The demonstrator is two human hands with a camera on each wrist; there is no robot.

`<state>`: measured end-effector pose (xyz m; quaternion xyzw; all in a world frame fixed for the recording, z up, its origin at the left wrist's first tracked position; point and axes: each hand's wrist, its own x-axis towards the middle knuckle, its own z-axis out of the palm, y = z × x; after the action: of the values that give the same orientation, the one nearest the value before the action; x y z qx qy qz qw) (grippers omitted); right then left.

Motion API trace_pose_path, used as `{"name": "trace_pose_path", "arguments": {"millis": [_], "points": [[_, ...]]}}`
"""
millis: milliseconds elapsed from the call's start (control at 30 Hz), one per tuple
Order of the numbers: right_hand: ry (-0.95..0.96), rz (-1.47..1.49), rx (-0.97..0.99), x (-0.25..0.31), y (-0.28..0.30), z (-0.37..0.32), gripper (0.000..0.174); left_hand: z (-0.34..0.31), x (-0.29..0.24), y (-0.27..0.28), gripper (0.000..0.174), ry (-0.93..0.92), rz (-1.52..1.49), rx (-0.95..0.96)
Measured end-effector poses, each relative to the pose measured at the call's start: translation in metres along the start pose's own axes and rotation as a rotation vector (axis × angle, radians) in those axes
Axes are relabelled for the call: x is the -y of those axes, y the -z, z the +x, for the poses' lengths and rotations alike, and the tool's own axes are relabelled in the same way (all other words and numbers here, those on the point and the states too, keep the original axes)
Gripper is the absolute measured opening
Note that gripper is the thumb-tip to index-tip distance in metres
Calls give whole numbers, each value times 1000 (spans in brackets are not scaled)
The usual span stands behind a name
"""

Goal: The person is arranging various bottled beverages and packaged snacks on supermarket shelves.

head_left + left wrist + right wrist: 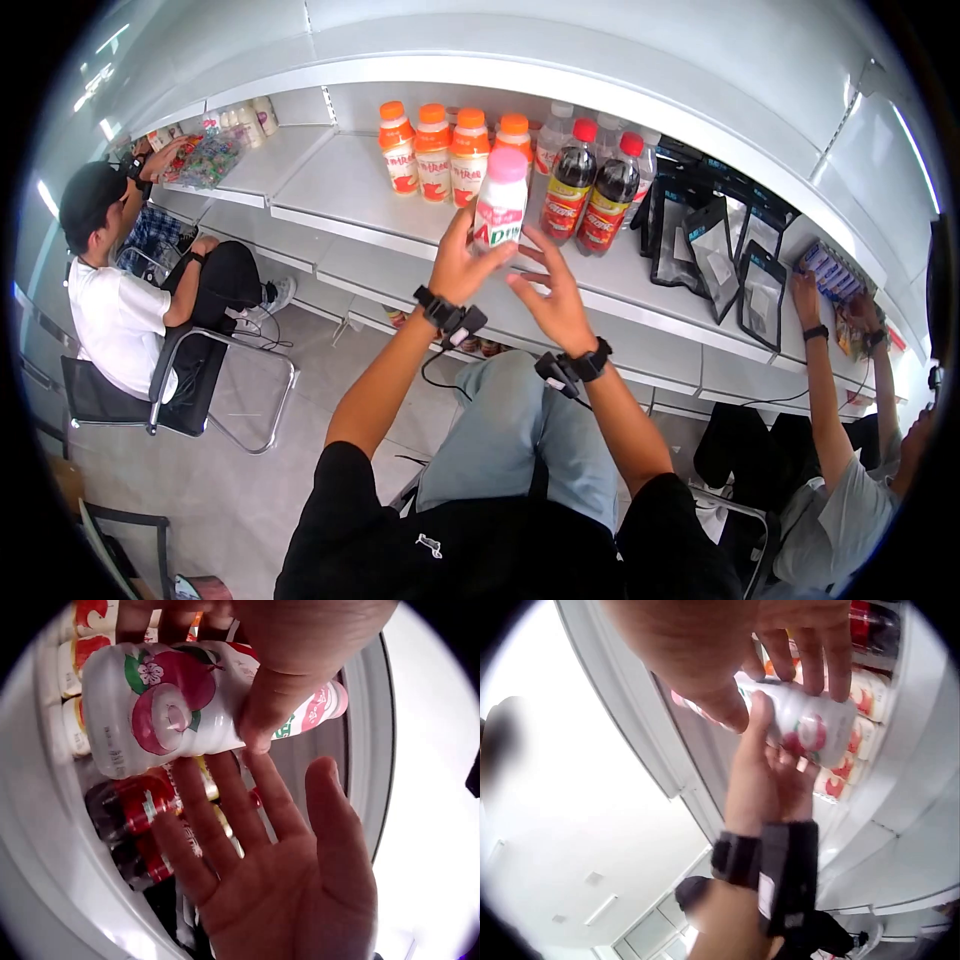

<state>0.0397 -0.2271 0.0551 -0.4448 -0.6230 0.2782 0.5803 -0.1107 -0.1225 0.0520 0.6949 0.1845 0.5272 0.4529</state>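
A white bottle with a pink cap and fruit label (500, 200) is held upright in front of the shelf. My left hand (462, 262) grips it from the left, thumb across its front, as the left wrist view also shows on the bottle (176, 705). To its right, my right hand (552, 298) has its fingers spread and relaxed. In the left wrist view the right hand (277, 877) shows its palm, fingertips close to the bottle's side; whether they touch it I cannot tell. The right wrist view has the bottle (802, 724) between both hands.
Orange-capped bottles (432, 155) stand behind on the shelf (340, 190), beside dark red-capped bottles (608, 200) and black packets (712, 255). A person in white (120, 290) sits at the left. Another person's hands (808, 300) touch goods at the right.
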Motion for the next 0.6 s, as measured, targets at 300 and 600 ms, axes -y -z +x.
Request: {"name": "trace_pose_path", "arguments": {"millis": [300, 600], "points": [[9, -97, -52, -57, -7, 10, 75, 29, 73, -14, 70, -114, 133, -55], [-82, 47, 106, -52, 7, -41, 36, 16, 74, -1, 57, 54, 171, -36]]}}
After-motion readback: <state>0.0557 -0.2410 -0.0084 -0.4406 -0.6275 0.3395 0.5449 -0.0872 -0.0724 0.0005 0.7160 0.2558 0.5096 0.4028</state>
